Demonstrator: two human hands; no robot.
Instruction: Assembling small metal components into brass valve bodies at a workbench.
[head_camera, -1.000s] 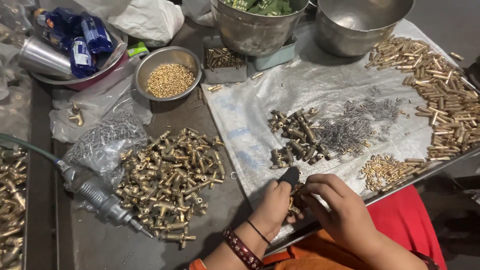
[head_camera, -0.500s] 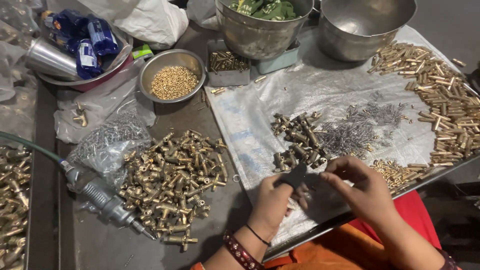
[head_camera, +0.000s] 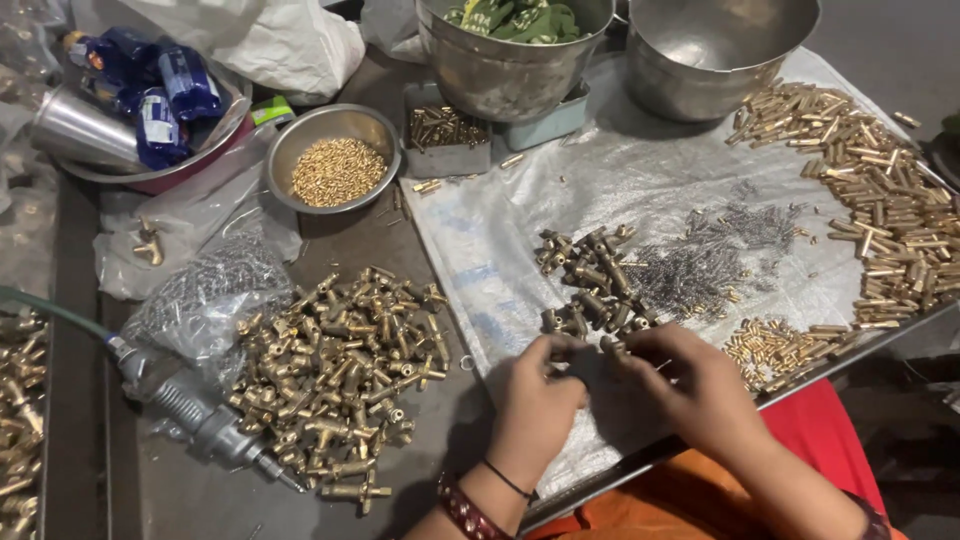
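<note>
My left hand (head_camera: 535, 405) and my right hand (head_camera: 700, 390) meet at the near edge of a clear plastic sheet (head_camera: 500, 230). Their fingertips pinch together around a small brass fitting (head_camera: 608, 346); most of it is hidden by the fingers. Just beyond the fingertips lies a small heap of darker brass fittings (head_camera: 590, 280). A scatter of thin steel pins (head_camera: 700, 260) lies to its right. A little pile of short brass pieces (head_camera: 780, 345) sits by my right hand.
A big heap of brass tee fittings (head_camera: 340, 370) lies left, beside an air tool with hose (head_camera: 200, 420) and a bag of pins (head_camera: 210, 290). Brass tubes (head_camera: 880, 190) cover the right. Behind stand a bowl of brass beads (head_camera: 335, 165) and two steel pots (head_camera: 510, 50).
Both hands have shifted forward and slightly apart, up to the dark fittings heap. The view has tilted, so the table sits lower in frame.
</note>
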